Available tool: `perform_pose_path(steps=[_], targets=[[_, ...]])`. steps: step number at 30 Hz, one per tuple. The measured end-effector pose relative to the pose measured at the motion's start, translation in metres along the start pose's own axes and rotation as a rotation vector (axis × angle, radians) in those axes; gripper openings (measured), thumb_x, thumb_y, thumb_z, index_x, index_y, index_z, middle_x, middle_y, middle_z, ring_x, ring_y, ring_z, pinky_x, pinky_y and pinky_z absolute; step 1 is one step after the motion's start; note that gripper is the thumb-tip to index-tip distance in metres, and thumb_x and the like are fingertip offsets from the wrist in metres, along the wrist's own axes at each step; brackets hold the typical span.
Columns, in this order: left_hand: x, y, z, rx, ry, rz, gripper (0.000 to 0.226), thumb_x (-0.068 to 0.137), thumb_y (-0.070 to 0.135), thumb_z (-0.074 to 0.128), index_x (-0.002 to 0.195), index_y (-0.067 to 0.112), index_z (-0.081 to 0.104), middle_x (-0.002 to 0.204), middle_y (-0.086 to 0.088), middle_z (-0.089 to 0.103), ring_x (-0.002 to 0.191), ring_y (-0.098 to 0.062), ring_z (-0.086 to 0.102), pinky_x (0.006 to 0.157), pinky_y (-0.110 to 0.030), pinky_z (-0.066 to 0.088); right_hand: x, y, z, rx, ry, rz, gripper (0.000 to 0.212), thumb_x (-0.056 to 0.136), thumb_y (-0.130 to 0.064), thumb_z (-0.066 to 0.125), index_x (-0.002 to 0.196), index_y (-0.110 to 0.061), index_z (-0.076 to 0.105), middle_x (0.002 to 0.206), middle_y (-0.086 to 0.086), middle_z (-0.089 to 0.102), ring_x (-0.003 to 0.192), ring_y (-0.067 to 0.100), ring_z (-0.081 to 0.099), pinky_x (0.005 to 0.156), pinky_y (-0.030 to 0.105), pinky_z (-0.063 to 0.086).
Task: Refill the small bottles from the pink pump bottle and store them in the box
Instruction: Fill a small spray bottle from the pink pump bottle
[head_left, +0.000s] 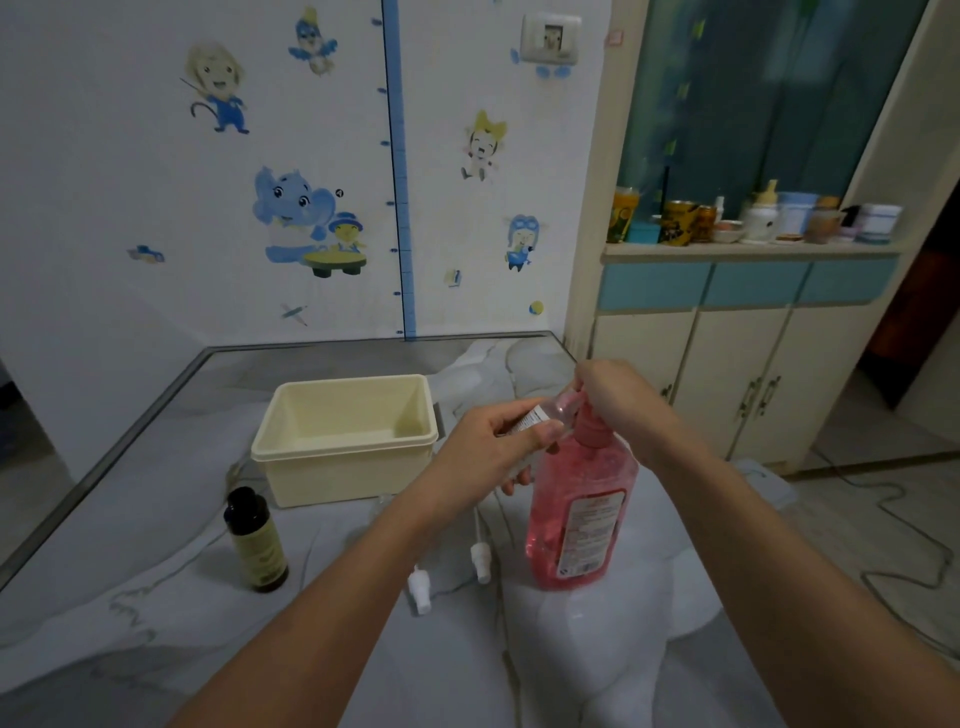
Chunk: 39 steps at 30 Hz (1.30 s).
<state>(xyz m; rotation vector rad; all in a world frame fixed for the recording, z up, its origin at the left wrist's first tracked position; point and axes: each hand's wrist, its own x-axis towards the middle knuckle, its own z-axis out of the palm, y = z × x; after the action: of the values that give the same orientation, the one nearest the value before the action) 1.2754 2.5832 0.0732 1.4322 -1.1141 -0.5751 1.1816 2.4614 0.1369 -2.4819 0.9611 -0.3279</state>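
The pink pump bottle (579, 509) stands upright on the table, right of centre. My right hand (618, 405) rests on top of its pump head, fingers curled over it. My left hand (488, 452) grips a small clear bottle (543, 415), tilted with its mouth at the pump's spout. An empty cream box (345, 441) sits to the left, behind a small dark brown bottle (255, 540) that stands upright. Two white spray caps with tubes (480, 558) (420, 590) lie on the table between the brown bottle and the pump bottle.
The grey marbled table (156, 597) ends at a metal edge on the left and meets the stickered wall behind. A cabinet (737, 364) with jars and cans on its shelf stands at the right. A cable lies on the floor at the right.
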Motion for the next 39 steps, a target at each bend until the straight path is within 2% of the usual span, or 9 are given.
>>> perform_pose_path(steps=[3, 8, 11, 14, 18, 24, 31, 35, 39], targets=[[-0.002, -0.002, 0.001, -0.002, -0.008, -0.01, 0.025, 0.093, 0.023, 0.062, 0.117, 0.021, 0.067, 0.084, -0.003, 0.07, 0.056, -0.015, 0.055, 0.048, -0.027, 0.045, 0.007, 0.006, 0.012, -0.253, 0.077, -0.026, 0.03, 0.078, -0.009, 0.069, 0.107, -0.005, 0.062, 0.106, 0.011, 0.068, 0.098, 0.026, 0.062, 0.085, 0.032, 0.05], [-0.004, -0.007, 0.002, 0.003, -0.001, -0.042, 0.029, 0.093, 0.024, 0.062, 0.121, 0.02, 0.065, 0.086, -0.003, 0.07, 0.056, -0.014, 0.056, 0.05, -0.029, 0.045, 0.006, 0.009, 0.021, -0.235, 0.095, -0.029, 0.024, 0.079, -0.008, 0.064, 0.102, -0.005, 0.063, 0.104, 0.013, 0.068, 0.099, 0.029, 0.062, 0.086, 0.038, 0.052], [-0.004, -0.004, 0.001, 0.02, -0.01, -0.034, 0.03, 0.093, 0.024, 0.062, 0.122, 0.02, 0.065, 0.087, -0.005, 0.07, 0.056, -0.014, 0.056, 0.049, -0.028, 0.046, 0.003, 0.012, 0.018, -0.07, 0.071, -0.048, 0.007, 0.085, -0.012, 0.056, 0.089, -0.007, 0.06, 0.087, 0.008, 0.063, 0.079, 0.022, 0.061, 0.068, 0.033, 0.052], [-0.002, 0.002, 0.0, 0.012, -0.013, -0.014, 0.027, 0.092, 0.022, 0.062, 0.118, 0.018, 0.067, 0.083, -0.003, 0.07, 0.056, -0.017, 0.056, 0.047, -0.027, 0.046, -0.001, 0.012, 0.009, 0.221, 0.04, 0.006, 0.024, 0.092, -0.016, 0.041, 0.071, -0.014, 0.053, 0.063, 0.0, 0.052, 0.049, 0.008, 0.05, 0.04, 0.017, 0.042], [-0.001, 0.005, -0.001, 0.007, -0.015, -0.024, 0.026, 0.092, 0.022, 0.062, 0.118, 0.019, 0.067, 0.081, 0.001, 0.069, 0.059, -0.02, 0.056, 0.047, -0.026, 0.045, 0.001, 0.009, 0.005, 0.192, 0.025, 0.001, 0.03, 0.093, -0.016, 0.04, 0.067, -0.014, 0.055, 0.037, -0.008, 0.055, 0.028, -0.005, 0.048, 0.034, 0.011, 0.04], [-0.001, -0.006, 0.0, 0.026, -0.002, -0.025, 0.029, 0.092, 0.024, 0.062, 0.121, 0.02, 0.066, 0.085, -0.005, 0.07, 0.054, -0.014, 0.056, 0.049, -0.029, 0.046, 0.012, 0.007, 0.021, -0.275, 0.07, -0.031, 0.019, 0.082, -0.016, 0.064, 0.101, -0.011, 0.067, 0.1, 0.006, 0.071, 0.096, 0.025, 0.064, 0.079, 0.03, 0.05], [0.001, -0.003, -0.001, 0.009, -0.01, -0.021, 0.029, 0.092, 0.023, 0.062, 0.121, 0.02, 0.066, 0.083, -0.001, 0.07, 0.054, -0.014, 0.056, 0.048, -0.027, 0.047, 0.01, 0.008, 0.012, -0.289, 0.062, -0.099, 0.025, 0.08, -0.008, 0.066, 0.104, -0.006, 0.062, 0.104, 0.01, 0.069, 0.099, 0.026, 0.063, 0.088, 0.036, 0.051], [0.002, -0.001, -0.002, -0.005, -0.011, -0.021, 0.031, 0.092, 0.023, 0.063, 0.122, 0.02, 0.065, 0.081, 0.003, 0.07, 0.061, -0.02, 0.059, 0.047, -0.026, 0.048, 0.009, 0.005, 0.005, -0.288, 0.053, -0.106, 0.019, 0.083, -0.004, 0.063, 0.102, -0.003, 0.065, 0.071, 0.001, 0.058, 0.079, 0.018, 0.057, 0.071, 0.029, 0.044], [0.001, -0.003, -0.001, 0.001, -0.015, -0.005, 0.029, 0.091, 0.023, 0.063, 0.121, 0.021, 0.066, 0.081, 0.001, 0.07, 0.057, -0.016, 0.057, 0.047, -0.026, 0.047, 0.012, 0.008, 0.012, -0.341, 0.062, -0.099, 0.027, 0.076, -0.011, 0.073, 0.102, -0.009, 0.067, 0.096, 0.009, 0.07, 0.092, 0.025, 0.065, 0.08, 0.033, 0.051]])
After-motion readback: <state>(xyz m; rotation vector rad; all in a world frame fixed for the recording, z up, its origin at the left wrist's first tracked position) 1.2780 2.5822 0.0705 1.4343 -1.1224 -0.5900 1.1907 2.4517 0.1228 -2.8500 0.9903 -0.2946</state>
